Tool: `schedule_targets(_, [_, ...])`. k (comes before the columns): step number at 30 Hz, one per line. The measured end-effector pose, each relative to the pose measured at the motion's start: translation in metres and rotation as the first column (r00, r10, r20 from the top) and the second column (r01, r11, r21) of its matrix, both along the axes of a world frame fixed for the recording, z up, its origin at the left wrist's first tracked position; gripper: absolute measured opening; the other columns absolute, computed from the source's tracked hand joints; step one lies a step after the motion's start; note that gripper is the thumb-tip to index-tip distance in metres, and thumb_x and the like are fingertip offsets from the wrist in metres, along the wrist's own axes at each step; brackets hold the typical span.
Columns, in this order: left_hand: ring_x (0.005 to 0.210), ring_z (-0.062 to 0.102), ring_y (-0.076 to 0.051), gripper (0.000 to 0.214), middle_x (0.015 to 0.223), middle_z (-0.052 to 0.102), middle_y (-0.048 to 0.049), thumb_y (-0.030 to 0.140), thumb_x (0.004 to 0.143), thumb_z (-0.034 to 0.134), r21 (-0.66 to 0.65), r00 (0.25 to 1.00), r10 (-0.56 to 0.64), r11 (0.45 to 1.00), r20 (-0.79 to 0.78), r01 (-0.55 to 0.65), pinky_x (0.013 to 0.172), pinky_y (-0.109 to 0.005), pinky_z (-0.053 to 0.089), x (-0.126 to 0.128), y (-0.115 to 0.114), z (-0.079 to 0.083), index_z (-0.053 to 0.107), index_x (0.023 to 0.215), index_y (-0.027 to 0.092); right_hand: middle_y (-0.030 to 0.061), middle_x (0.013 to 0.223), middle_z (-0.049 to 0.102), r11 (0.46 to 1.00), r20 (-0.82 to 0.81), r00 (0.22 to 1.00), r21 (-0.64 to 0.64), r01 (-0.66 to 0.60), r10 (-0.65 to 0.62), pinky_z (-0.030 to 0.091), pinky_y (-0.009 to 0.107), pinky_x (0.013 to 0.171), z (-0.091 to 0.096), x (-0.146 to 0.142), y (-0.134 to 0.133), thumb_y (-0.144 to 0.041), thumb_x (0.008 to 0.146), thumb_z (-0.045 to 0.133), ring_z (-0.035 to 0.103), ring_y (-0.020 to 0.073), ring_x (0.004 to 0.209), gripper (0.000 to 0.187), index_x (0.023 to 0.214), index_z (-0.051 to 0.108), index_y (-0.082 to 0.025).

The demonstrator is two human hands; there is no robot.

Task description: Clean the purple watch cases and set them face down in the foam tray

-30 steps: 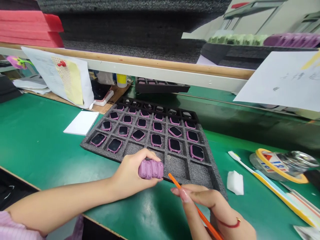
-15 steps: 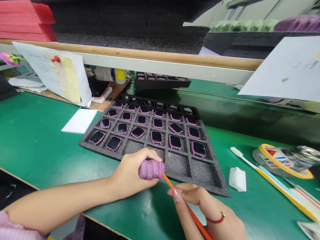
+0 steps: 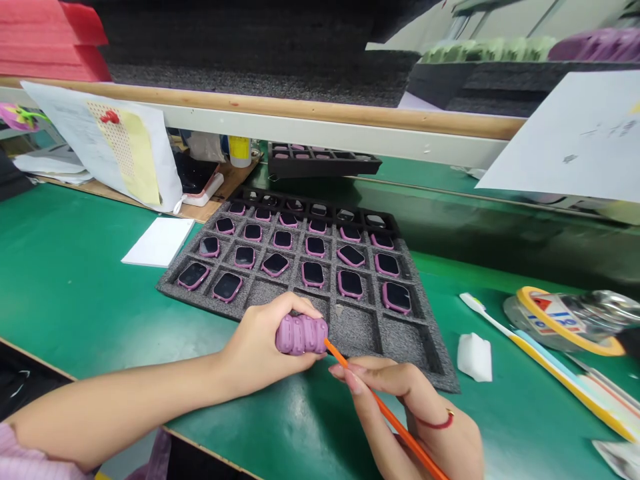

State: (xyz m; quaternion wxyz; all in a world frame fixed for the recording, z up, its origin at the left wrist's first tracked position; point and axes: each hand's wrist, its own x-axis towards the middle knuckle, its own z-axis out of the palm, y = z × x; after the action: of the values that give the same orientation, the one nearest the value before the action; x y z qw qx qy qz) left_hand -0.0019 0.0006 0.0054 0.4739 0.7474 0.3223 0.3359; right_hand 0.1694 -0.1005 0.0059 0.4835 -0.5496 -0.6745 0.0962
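My left hand (image 3: 273,340) is wrapped round a short stack of purple watch cases (image 3: 301,335), their edges turned toward me. In my right hand (image 3: 405,407) a slim orange stick (image 3: 395,423) is pinched like a pen, its far end touching the right end of the stack. That end is too small for me to tell its kind. Just beyond both hands lies a dark grey foam tray (image 3: 356,330) with square pockets. Many of the pockets hold purple-framed watches with black screens, such as one watch (image 3: 397,297) at the right.
On the right lie a white block (image 3: 475,358), a toothbrush (image 3: 555,367) and a clear glass jar (image 3: 563,320). A white paper pad (image 3: 159,241) rests left of the tray. Above the green bench runs a shelf edge (image 3: 320,119) with papers hanging from it.
The orange stick lies at a slightly lower slant, and my right hand has shifted a little. My left hand keeps hold of the stack, almost unmoved.
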Motion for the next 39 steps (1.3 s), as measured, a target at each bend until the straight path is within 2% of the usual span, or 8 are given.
schedule_targets(5, [0.106, 0.069, -0.017, 0.037, 0.109, 0.072, 0.0004, 0.012, 0.071, 0.077, 0.003, 1.0, -0.006, 1.0, -0.001, 0.006, 0.094, -0.026, 0.05, 0.0, 0.0, 0.0, 0.06, 0.102, 0.024, -0.0006, 0.073, 0.069, 0.99, -0.002, 0.993, -0.073, -0.119, 0.119, 0.055, 0.018, 0.061, 0.01, 0.011, -0.001, -0.011, 0.094, 0.055, 0.07, 0.0112, 0.065, 0.016, 0.084, 0.053, -0.023])
schedule_targets(11, [0.104, 0.069, -0.017, 0.036, 0.109, 0.072, 0.0003, 0.014, 0.071, 0.078, -0.012, 1.0, 0.0, 1.0, -0.004, 0.0, 0.092, -0.027, 0.051, 0.0, 0.001, 0.001, 0.06, 0.101, 0.024, -0.0003, 0.08, 0.075, 0.999, -0.059, 0.998, -0.041, -0.03, 0.027, 0.058, 0.017, 0.067, 0.006, 0.01, -0.002, -0.013, 0.092, 0.06, 0.074, 0.0123, 0.074, 0.014, 0.087, 0.053, -0.024])
schedule_targets(17, [0.106, 0.069, -0.017, 0.036, 0.11, 0.072, -0.0005, 0.014, 0.071, 0.078, -0.006, 1.0, 0.006, 1.0, -0.017, -0.006, 0.093, -0.027, 0.05, -0.001, 0.001, 0.001, 0.06, 0.102, 0.023, -0.0008, 0.079, 0.074, 0.998, 0.032, 0.998, 0.027, -0.058, 0.057, 0.058, 0.016, 0.063, 0.001, 0.004, 0.003, -0.012, 0.093, 0.058, 0.073, 0.0107, 0.066, 0.014, 0.087, 0.053, -0.024])
schedule_targets(22, [0.105, 0.069, -0.018, 0.037, 0.11, 0.072, -0.0006, 0.013, 0.071, 0.077, -0.022, 1.0, 0.017, 1.0, -0.016, -0.017, 0.092, -0.028, 0.05, -0.001, 0.0, 0.001, 0.061, 0.102, 0.023, 0.0008, 0.081, 0.074, 0.996, 0.164, 0.986, 0.092, -0.006, -0.009, 0.058, 0.017, 0.062, 0.0, -0.001, 0.0, -0.011, 0.093, 0.057, 0.071, 0.0106, 0.063, 0.015, 0.091, 0.057, -0.025])
schedule_targets(28, [0.104, 0.069, -0.018, 0.036, 0.11, 0.072, -0.0005, 0.013, 0.071, 0.076, -0.036, 1.0, 0.011, 0.999, -0.016, -0.012, 0.093, -0.028, 0.05, 0.0, 0.0, 0.001, 0.06, 0.102, 0.024, 0.002, 0.078, 0.072, 0.993, 0.231, 0.972, 0.114, 0.003, -0.03, 0.056, 0.016, 0.061, 0.0, -0.004, -0.003, -0.01, 0.095, 0.055, 0.065, 0.0083, 0.06, 0.015, 0.096, 0.057, -0.024])
schedule_targets(33, [0.106, 0.069, -0.018, 0.038, 0.109, 0.072, 0.0002, 0.01, 0.069, 0.075, -0.029, 1.0, 0.01, 1.0, -0.025, -0.01, 0.094, -0.029, 0.05, -0.001, 0.0, 0.0, 0.061, 0.101, 0.024, 0.0019, 0.073, 0.068, 0.977, 0.31, 0.95, 0.194, -0.085, 0.021, 0.053, 0.019, 0.055, 0.0, -0.002, 0.0, -0.009, 0.093, 0.053, 0.059, 0.01, 0.055, 0.015, 0.093, 0.057, -0.024])
schedule_targets(36, [0.104, 0.069, -0.018, 0.038, 0.11, 0.072, 0.0, 0.01, 0.07, 0.075, -0.018, 1.0, -0.001, 1.0, -0.019, 0.001, 0.093, -0.028, 0.05, -0.001, 0.0, 0.0, 0.06, 0.102, 0.024, 0.0008, 0.073, 0.069, 0.984, 0.267, 0.964, 0.173, -0.046, -0.002, 0.052, 0.017, 0.055, 0.002, -0.003, 0.001, -0.008, 0.092, 0.054, 0.059, 0.0086, 0.054, 0.016, 0.088, 0.057, -0.024])
schedule_targets(39, [0.105, 0.069, -0.018, 0.037, 0.109, 0.072, 0.0002, 0.011, 0.07, 0.076, 0.004, 1.0, -0.008, 1.0, -0.013, 0.008, 0.093, -0.028, 0.05, -0.001, 0.001, -0.001, 0.06, 0.102, 0.024, -0.0018, 0.068, 0.067, 0.998, 0.07, 0.997, 0.037, -0.041, 0.039, 0.053, 0.016, 0.057, 0.007, 0.001, -0.001, -0.011, 0.092, 0.055, 0.062, 0.0081, 0.054, 0.02, 0.078, 0.053, -0.023])
